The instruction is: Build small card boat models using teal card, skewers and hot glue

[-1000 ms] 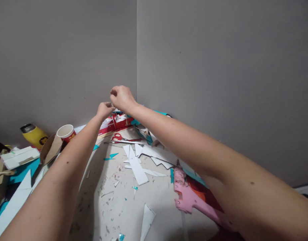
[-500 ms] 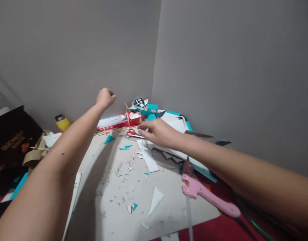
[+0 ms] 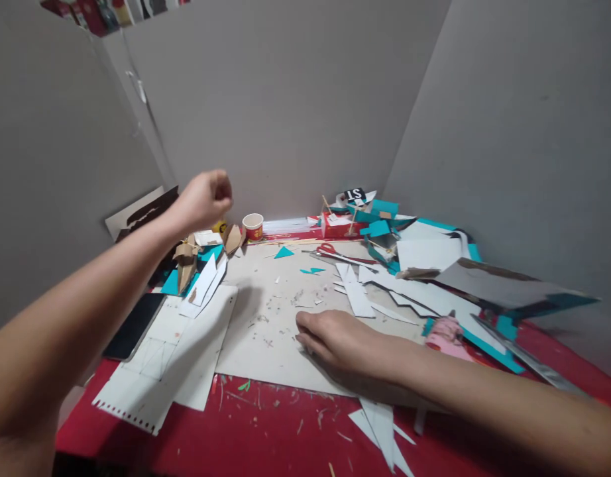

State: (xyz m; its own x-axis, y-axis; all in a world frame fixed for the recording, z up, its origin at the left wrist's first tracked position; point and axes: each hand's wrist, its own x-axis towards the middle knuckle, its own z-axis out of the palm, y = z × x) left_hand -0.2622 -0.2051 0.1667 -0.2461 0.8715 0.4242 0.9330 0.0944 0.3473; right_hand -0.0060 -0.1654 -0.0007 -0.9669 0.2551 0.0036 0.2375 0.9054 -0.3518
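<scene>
My left hand [image 3: 206,199] is raised in front of the grey wall at the left, its fingers curled inward. Whether anything lies inside them I cannot make out. My right hand [image 3: 338,338] is low over the pale board [image 3: 266,354], fingers bent and pressed together; what they hold, if anything, is hidden. Small paper scraps and a teal triangle [image 3: 284,252] lie on the board beyond it. White paper strips [image 3: 354,291] and red-handled scissors [image 3: 330,250] are farther back. The pink glue gun [image 3: 444,336] is partly hidden behind my right forearm.
On the left are a phone [image 3: 135,326], a sheet with a pencil drawing [image 3: 156,361] and folded cardboard pieces [image 3: 187,262]. A paper cup [image 3: 252,227] stands at the back. Teal and white cut pieces [image 3: 429,245] pile up at right, near a long blade [image 3: 527,354]. Red cloth [image 3: 266,424] covers the table.
The view has swung left and down, bringing the phone, drawn sheet and cup into sight. My right hand has come back from beside the scissors toward the board's near part. My left hand stays raised and curled.
</scene>
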